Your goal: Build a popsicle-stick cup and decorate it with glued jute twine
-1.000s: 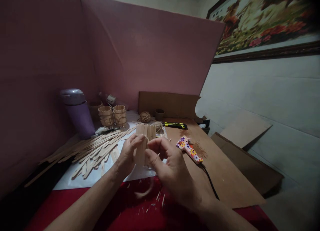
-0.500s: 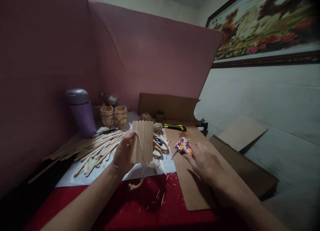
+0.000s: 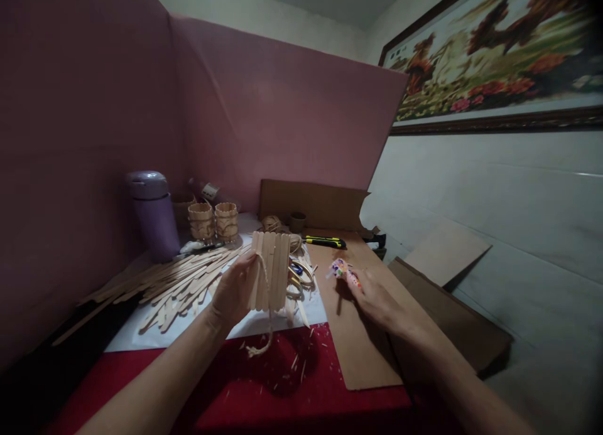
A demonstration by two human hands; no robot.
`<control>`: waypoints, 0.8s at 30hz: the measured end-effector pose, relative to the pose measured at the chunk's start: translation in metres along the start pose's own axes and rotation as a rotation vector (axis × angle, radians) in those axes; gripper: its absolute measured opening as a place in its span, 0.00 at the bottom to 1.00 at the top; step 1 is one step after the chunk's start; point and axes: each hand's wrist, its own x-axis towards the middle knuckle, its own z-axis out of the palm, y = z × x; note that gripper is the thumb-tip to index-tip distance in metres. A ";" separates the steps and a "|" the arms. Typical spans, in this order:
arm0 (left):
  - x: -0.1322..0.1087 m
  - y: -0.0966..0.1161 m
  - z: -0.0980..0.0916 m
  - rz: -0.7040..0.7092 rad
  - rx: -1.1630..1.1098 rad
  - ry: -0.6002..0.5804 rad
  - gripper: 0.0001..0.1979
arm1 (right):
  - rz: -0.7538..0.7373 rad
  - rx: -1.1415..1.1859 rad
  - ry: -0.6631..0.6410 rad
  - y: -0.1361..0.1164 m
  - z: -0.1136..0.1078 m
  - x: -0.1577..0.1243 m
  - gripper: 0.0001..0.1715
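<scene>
Nearly upright lengthwise, stick panel [image 3: 276, 272]

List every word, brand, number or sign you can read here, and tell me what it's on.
No text can be read.
Pale label behind the small stick cups: too small and blurred.
Small dark marks on the framed picture, upper left: too blurred to tell whether they are writing.
Glue gun: no readable text.

My bare left arm [image 3: 160, 366] slants up from the lower left to my left hand [image 3: 233, 289], raised in a grip with the thumb [image 3: 247, 258] uppermost. My right arm [image 3: 461, 372] reaches in from the lower right; my right hand [image 3: 377, 301] is curled closed, its fingers [image 3: 366, 285] partly hidden from me.
</scene>
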 end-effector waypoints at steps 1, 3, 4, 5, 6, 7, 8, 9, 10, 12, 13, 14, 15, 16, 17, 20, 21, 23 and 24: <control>0.000 0.000 0.001 0.009 0.008 0.000 0.25 | 0.048 0.156 -0.039 -0.003 -0.006 -0.002 0.17; 0.000 -0.001 0.002 0.027 0.033 0.006 0.25 | 0.178 0.475 -0.108 -0.012 -0.021 -0.008 0.15; 0.000 -0.001 0.003 0.032 0.047 0.007 0.25 | 0.213 0.627 -0.155 -0.018 -0.028 -0.012 0.14; 0.000 -0.002 0.003 0.028 0.063 0.006 0.25 | 0.226 0.760 -0.171 -0.026 -0.035 -0.016 0.15; 0.000 -0.003 0.003 0.021 0.079 0.005 0.25 | 0.236 0.864 -0.189 -0.033 -0.040 -0.022 0.16; -0.001 -0.004 0.003 0.014 0.094 0.007 0.25 | 0.265 0.940 -0.184 -0.042 -0.045 -0.027 0.18; -0.001 -0.004 0.004 0.007 0.108 0.009 0.24 | 0.279 0.994 -0.205 -0.051 -0.048 -0.032 0.19; -0.001 -0.005 0.004 0.002 0.121 0.012 0.24 | 0.280 1.036 -0.236 -0.060 -0.050 -0.037 0.21; -0.001 -0.006 0.005 0.004 0.132 0.014 0.23 | 0.273 1.052 -0.271 -0.070 -0.051 -0.042 0.22; -0.002 -0.007 0.007 0.029 0.147 0.009 0.21 | 0.193 1.029 -0.316 -0.087 -0.051 -0.049 0.25; -0.002 -0.008 0.008 0.044 0.149 0.004 0.21 | 0.152 0.993 -0.327 -0.095 -0.051 -0.052 0.25; -0.002 -0.008 0.009 0.059 0.150 -0.006 0.20 | 0.121 0.964 -0.326 -0.101 -0.050 -0.054 0.24; -0.002 -0.008 0.010 0.073 0.153 -0.020 0.19 | 0.112 0.940 -0.313 -0.106 -0.048 -0.056 0.23; -0.001 -0.009 0.011 0.086 0.157 -0.037 0.19 | 0.116 0.922 -0.298 -0.110 -0.047 -0.057 0.22; -0.001 -0.009 0.012 0.098 0.161 -0.055 0.19 | 0.124 0.911 -0.290 -0.113 -0.045 -0.057 0.22; 0.001 -0.010 0.012 0.122 0.182 -0.097 0.20 | 0.128 0.905 -0.316 -0.115 -0.039 -0.057 0.23; 0.001 -0.010 0.012 0.128 0.185 -0.104 0.20 | 0.124 0.904 -0.328 -0.114 -0.038 -0.057 0.23; 0.001 -0.010 0.012 0.131 0.189 -0.113 0.19 | 0.112 0.907 -0.334 -0.114 -0.036 -0.056 0.23; 0.000 -0.010 0.012 0.129 0.188 -0.111 0.19 | 0.110 0.910 -0.333 -0.114 -0.035 -0.056 0.22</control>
